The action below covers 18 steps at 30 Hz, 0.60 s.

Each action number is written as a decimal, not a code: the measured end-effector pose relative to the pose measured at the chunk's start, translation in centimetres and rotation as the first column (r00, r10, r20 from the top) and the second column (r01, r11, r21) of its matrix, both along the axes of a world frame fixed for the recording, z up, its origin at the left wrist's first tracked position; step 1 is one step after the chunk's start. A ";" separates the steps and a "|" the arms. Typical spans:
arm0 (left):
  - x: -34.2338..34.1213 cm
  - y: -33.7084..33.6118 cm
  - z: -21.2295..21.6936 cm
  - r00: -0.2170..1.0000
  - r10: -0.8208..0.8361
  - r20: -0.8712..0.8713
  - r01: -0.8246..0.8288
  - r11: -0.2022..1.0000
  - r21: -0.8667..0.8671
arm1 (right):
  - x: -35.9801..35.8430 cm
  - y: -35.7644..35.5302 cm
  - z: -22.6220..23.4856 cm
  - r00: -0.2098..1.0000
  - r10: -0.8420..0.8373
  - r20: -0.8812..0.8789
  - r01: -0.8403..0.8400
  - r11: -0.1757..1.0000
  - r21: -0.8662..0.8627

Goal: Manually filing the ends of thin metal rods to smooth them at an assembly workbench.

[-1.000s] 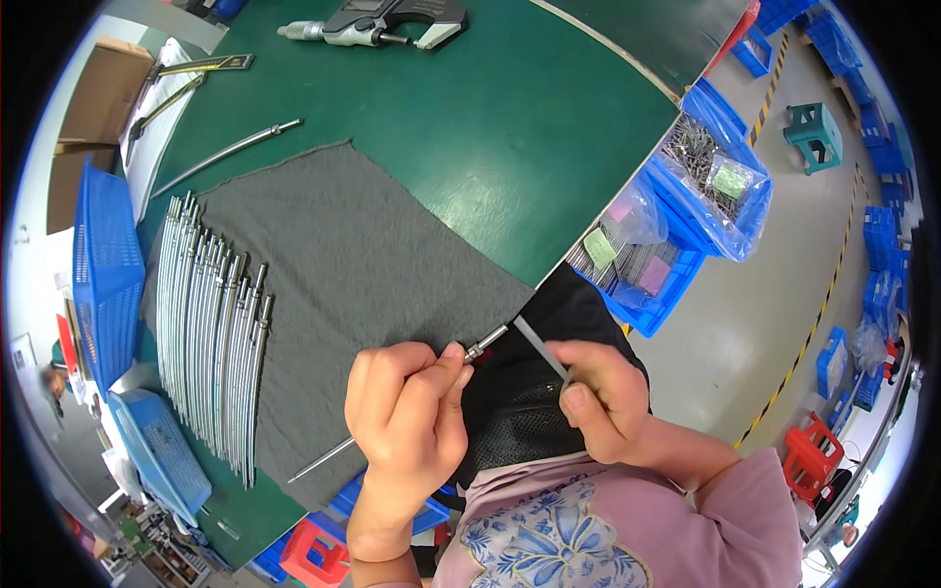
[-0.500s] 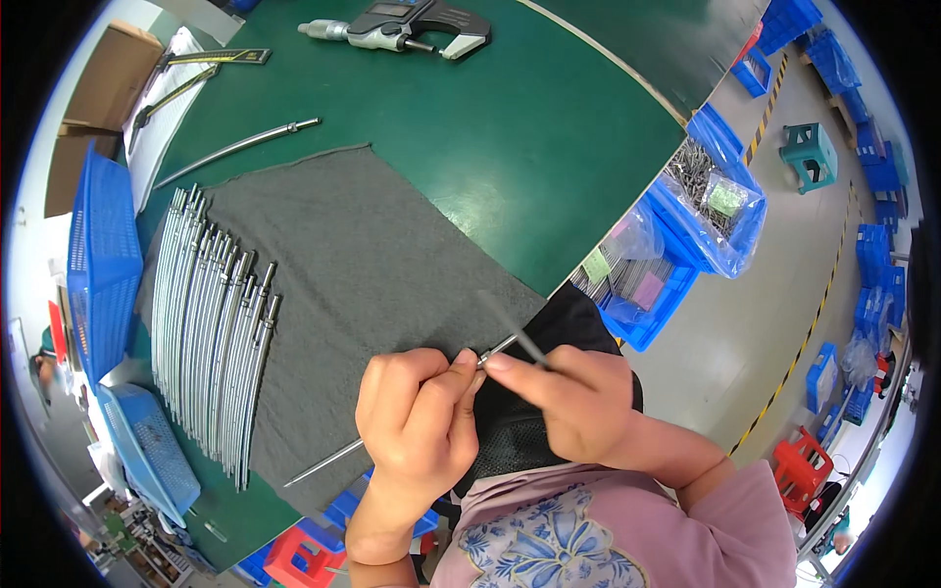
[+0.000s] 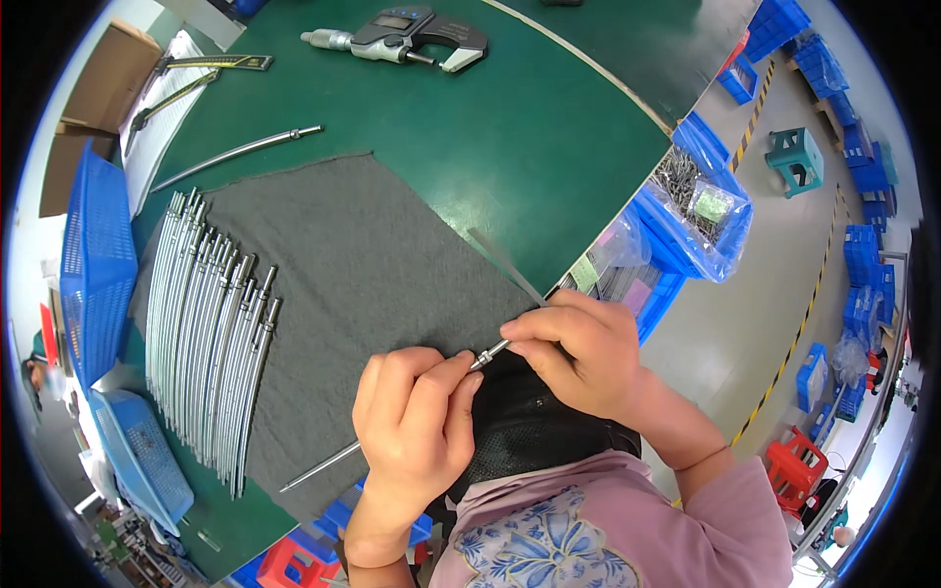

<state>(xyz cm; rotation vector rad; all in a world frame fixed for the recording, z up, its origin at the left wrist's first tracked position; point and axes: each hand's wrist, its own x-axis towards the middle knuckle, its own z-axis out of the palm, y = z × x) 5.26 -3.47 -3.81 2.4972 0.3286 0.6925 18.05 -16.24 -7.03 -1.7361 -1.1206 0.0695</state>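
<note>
1. since half a second ago, the right hand point(image 3: 585, 355) has moved up, away from the body, and the flat grey strip point(image 3: 505, 263) has gone up with it.
2. the left hand point(image 3: 417, 416) has its grip closed around a thin metal rod point(image 3: 487, 357), pinching it just beside a shiny ring near its end.
3. the right hand has its grip closed on the strip, which sticks out up and to the left. its fingertips are also at the tip of the rod.
4. the rod slants between the two hands. its other end pokes out past the left hand, over the grey cloth point(image 3: 333, 274). i cannot tell if it touches.
5. the cloth lies on the green desk point(image 3: 461, 147). a row of rods point(image 3: 211, 343) lies on its left part, side by side.
6. a lone rod point(image 3: 240, 152) and a measuring tool point(image 3: 397, 39) lie farther back on the desk.
</note>
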 end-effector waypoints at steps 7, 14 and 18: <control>-0.2 0.2 0.6 1.000 -0.019 -0.017 0.017 0.996 -0.092 | 0.4 -0.2 0.9 0.993 0.099 -0.057 -0.101 0.995 -0.017; -0.1 0.2 0.5 1.000 -0.006 0.009 0.007 0.994 -0.112 | 0.2 -0.4 1.2 0.993 0.101 -0.061 -0.105 0.992 -0.064; 0.0 0.4 0.5 1.000 -0.024 -0.003 0.023 0.998 -0.058 | -1.0 -2.4 0.6 0.967 0.054 -0.248 -0.066 0.997 -0.040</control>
